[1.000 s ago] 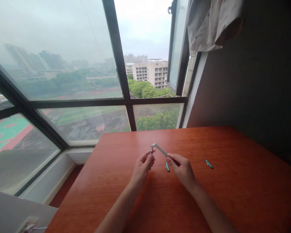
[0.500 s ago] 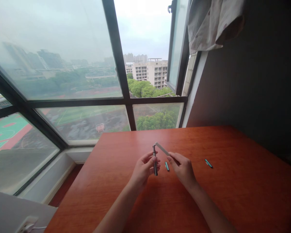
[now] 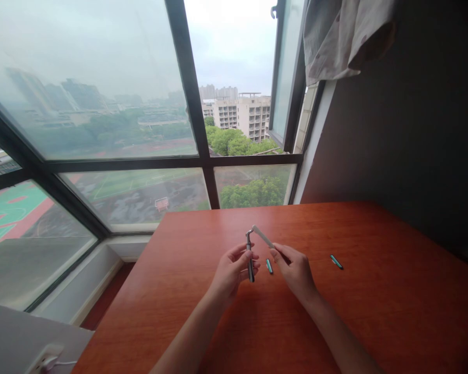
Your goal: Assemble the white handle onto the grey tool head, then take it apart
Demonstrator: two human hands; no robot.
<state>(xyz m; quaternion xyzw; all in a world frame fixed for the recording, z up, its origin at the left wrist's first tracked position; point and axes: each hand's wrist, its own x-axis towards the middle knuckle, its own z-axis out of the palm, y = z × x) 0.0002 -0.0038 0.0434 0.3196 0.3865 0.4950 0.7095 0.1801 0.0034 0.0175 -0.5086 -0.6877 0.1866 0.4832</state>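
My left hand (image 3: 234, 267) is closed around a razor handle (image 3: 250, 262), dark and slim with a bent metal neck. The handle stands nearly upright, its neck at the top and no blade head on it. Between the fingers of my right hand (image 3: 294, 267) is a slim pale stick (image 3: 263, 236) with a whitish rounded tip; its exact kind is unclear. It slants up to the left, its tip close beside the razor's neck. A teal and black razor cartridge (image 3: 269, 266) lies on the table between my hands. Another razor cartridge (image 3: 336, 261) lies farther right.
The reddish-brown wooden table (image 3: 203, 228) reaches to the windows. Dark window frames (image 3: 140, 165) border its far side, with one pane (image 3: 288, 72) swung out. A grey cloth (image 3: 335, 41) hangs at upper right. A wall socket with a white plug (image 3: 49, 361) is at lower left.
The pale stick's tip has shifted slightly up and to the right, from against the razor's neck to just beside it. Both hands keep their grips; the cartridges lie still.
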